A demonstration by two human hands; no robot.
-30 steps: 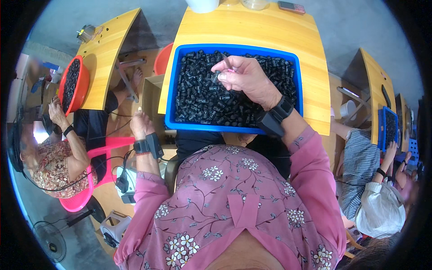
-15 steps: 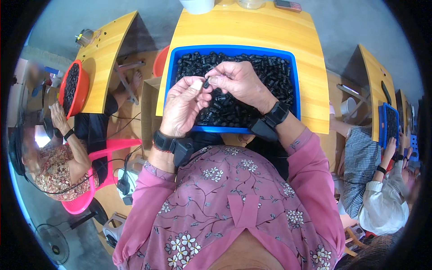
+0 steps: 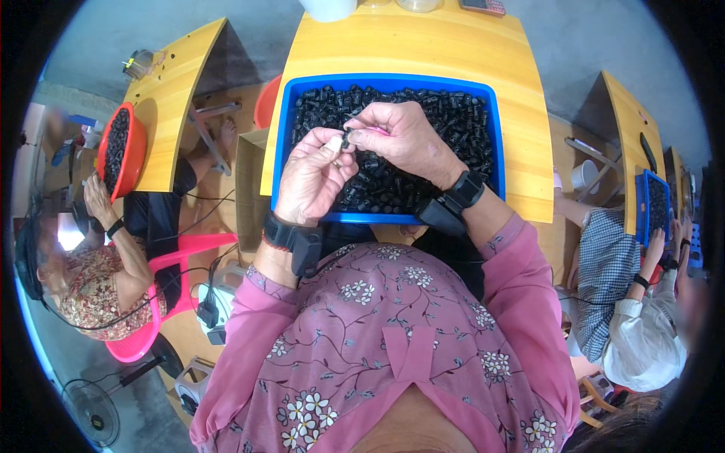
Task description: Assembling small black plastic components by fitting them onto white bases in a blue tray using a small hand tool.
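Observation:
Over a blue tray heaped with small black cylindrical parts, both my hands meet near its left half. Pinched between the thumb and fingers of my left hand is a small black part. A pale covering wraps the left thumb. My right hand is closed against the same part, holding a thin tool with a pink handle; its tip is too small to make out. Several black parts lie loose below the fingers in the tray.
The tray sits on a yellow wooden table. A white container and a phone stand at its far edge. A cardboard box is at its left. People work at side tables, with a red basin left and another blue tray right.
My hands stay together over the tray, with the left wrist slightly turned and lower. More of the pink handle shows at my right hand. The black part remains between the fingers.

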